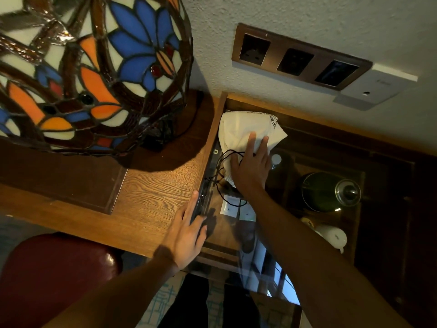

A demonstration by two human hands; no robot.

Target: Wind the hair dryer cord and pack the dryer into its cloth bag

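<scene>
A white cloth bag (238, 129) with dark printed text lies bulging on a glass surface just right of the wooden desk's edge. My right hand (251, 165) rests flat on the bag's near end, fingers spread. A thin black cord (224, 159) loops out from the bag beside that hand and trails down over the glass. The hair dryer itself is hidden, presumably inside the bag. My left hand (186, 230) presses flat against the dark side edge of the desk (203, 200), fingers straight.
A stained-glass lamp (89, 67) fills the upper left on the wooden desk (153, 185). A wall socket panel (300, 58) sits above. Under the glass are a dark kettle (328, 192) and a white cup (333, 235). A red chair (54, 268) is lower left.
</scene>
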